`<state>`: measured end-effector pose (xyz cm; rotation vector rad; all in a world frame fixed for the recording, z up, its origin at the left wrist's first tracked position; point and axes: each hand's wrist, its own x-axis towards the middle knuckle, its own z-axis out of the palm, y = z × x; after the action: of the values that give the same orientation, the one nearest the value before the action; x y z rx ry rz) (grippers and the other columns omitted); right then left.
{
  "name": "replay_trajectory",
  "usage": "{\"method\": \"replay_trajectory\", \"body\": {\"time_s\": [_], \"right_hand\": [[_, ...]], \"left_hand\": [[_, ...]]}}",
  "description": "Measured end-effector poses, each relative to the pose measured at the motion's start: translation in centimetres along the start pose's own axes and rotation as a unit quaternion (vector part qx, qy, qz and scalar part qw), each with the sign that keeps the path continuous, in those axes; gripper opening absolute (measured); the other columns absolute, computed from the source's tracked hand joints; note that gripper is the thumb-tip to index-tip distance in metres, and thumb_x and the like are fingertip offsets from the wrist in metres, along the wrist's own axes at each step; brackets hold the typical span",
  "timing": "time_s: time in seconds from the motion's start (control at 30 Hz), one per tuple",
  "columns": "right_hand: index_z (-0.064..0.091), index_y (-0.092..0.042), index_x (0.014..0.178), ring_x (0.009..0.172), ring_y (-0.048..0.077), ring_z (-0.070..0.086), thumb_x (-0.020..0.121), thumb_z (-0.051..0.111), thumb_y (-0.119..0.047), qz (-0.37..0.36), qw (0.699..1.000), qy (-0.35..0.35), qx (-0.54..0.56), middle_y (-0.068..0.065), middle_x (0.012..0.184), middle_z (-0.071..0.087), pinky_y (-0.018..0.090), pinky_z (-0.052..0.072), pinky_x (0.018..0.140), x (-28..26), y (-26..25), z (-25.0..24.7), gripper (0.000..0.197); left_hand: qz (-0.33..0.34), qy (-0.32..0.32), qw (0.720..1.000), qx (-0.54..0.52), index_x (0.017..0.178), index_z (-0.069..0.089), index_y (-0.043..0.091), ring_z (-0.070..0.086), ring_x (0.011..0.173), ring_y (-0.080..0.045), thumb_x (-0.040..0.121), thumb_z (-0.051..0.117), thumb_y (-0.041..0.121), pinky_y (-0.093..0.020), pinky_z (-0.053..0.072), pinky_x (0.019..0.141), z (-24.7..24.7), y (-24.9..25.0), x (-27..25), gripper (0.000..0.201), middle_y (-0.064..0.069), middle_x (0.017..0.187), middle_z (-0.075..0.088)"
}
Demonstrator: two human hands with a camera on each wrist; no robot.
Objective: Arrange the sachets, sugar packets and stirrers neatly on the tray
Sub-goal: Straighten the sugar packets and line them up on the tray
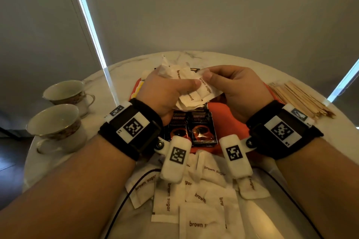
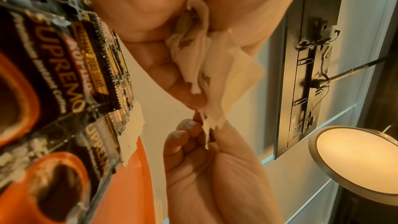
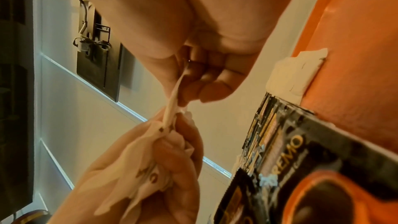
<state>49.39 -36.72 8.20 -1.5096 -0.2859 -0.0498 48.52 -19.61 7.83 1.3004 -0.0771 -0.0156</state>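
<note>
Both hands are raised above the orange tray (image 1: pixel 221 120). My left hand (image 1: pixel 165 91) grips a bunch of white brown sugar packets (image 1: pixel 182 75), also seen bunched in its fingers in the left wrist view (image 2: pixel 193 60). My right hand (image 1: pixel 233 83) pinches the edge of one packet (image 1: pixel 206 85) from that bunch between thumb and fingers. Black coffee sachets (image 1: pixel 194 128) lie in a row on the tray below the hands. Several more brown sugar packets (image 1: pixel 194 200) lie scattered on the marble table near me. Wooden stirrers (image 1: pixel 299 99) lie in a pile to the right of the tray.
Two patterned teacups (image 1: pixel 56 128) (image 1: pixel 68 91) stand at the left on the round marble table (image 1: pixel 120 68). A black cable (image 1: pixel 124 196) runs across the near table edge. Yellow sachets (image 1: pixel 138 88) show at the tray's left rim.
</note>
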Motion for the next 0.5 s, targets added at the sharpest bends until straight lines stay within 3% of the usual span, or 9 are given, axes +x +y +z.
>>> {"method": "replay_trajectory", "body": {"time_s": [0.1, 0.2, 0.3, 0.37, 0.5], "right_hand": [[0.074, -0.009, 0.101, 0.085, 0.023, 0.075, 0.097, 0.063, -0.005, -0.007, 0.999, 0.051, 0.013, 0.009, 0.093, 0.078, 0.035, 0.060, 0.072, 0.3, 0.1, -0.1, 0.012], [0.070, -0.005, 0.102, 0.072, 0.017, 0.071, 0.092, 0.072, -0.010, 0.000, 0.994, 0.091, 0.063, 0.002, 0.082, 0.074, 0.030, 0.058, 0.067, 0.3, 0.0, -0.1, 0.011], [0.065, 0.000, 0.108, 0.082, 0.026, 0.074, 0.083, 0.078, -0.009, 0.047, 0.995, 0.035, 0.079, 0.014, 0.095, 0.075, 0.034, 0.060, 0.073, -0.1, 0.1, 0.2, 0.029], [0.063, 0.003, 0.106, 0.082, 0.028, 0.075, 0.085, 0.074, 0.000, 0.059, 0.996, 0.026, 0.068, 0.018, 0.097, 0.075, 0.036, 0.062, 0.073, -0.2, 0.1, 0.5, 0.024], [0.067, -0.006, 0.092, 0.064, 0.016, 0.070, 0.088, 0.067, 0.006, 0.084, 0.986, 0.124, 0.075, 0.007, 0.078, 0.075, 0.028, 0.058, 0.061, 1.0, -0.1, -0.6, 0.013]], "left_hand": [[0.005, 0.024, 1.000, -0.019, 0.128, 0.062, -0.004, 0.076, 0.098, -0.040, 0.081, 0.076, -0.011, -0.060, 0.061, 0.086, 0.0, 0.1, 0.2, 0.049, -0.024, 0.110, 0.076], [0.005, 0.056, 0.997, -0.050, 0.129, 0.060, -0.004, 0.076, 0.095, -0.042, 0.081, 0.077, -0.010, -0.059, 0.062, 0.081, -0.1, 0.2, 0.4, 0.051, -0.026, 0.110, 0.075], [0.016, 0.062, 0.995, -0.073, 0.132, 0.058, -0.003, 0.074, 0.100, -0.046, 0.078, 0.081, -0.003, -0.065, 0.058, 0.086, -0.3, 0.1, 0.6, 0.059, -0.027, 0.116, 0.073], [0.021, 0.066, 0.995, -0.071, 0.132, 0.058, -0.002, 0.074, 0.101, -0.046, 0.076, 0.083, 0.000, -0.065, 0.058, 0.087, -0.2, -0.1, 0.5, 0.061, -0.027, 0.117, 0.072], [0.022, 0.094, 0.993, -0.068, 0.127, 0.060, -0.004, 0.076, 0.093, -0.042, 0.082, 0.080, -0.006, -0.061, 0.061, 0.080, -0.5, -0.1, 0.7, 0.050, -0.027, 0.109, 0.074]]}}
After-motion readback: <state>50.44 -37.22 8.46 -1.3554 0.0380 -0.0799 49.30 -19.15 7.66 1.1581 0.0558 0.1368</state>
